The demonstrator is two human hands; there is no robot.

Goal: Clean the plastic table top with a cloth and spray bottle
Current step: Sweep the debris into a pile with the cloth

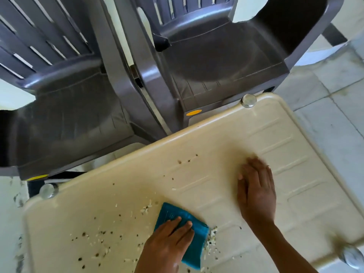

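A cream plastic table top (226, 134) fills the lower half of the head view. Crumbs and dark specks (98, 243) lie scattered over its near left part, with a small heap (211, 239) beside the cloth. My left hand (167, 245) presses flat on a folded teal cloth (195, 247) on the table. My right hand (256, 190) lies flat on the table surface to the right, fingers together, holding nothing. No spray bottle is in view.
Two dark grey plastic chairs stand against the table's far edge, one at left (65, 119) and one at right (216, 62). Metal caps (249, 100) mark the table corners. Pale tiled floor (325, 91) lies to the right.
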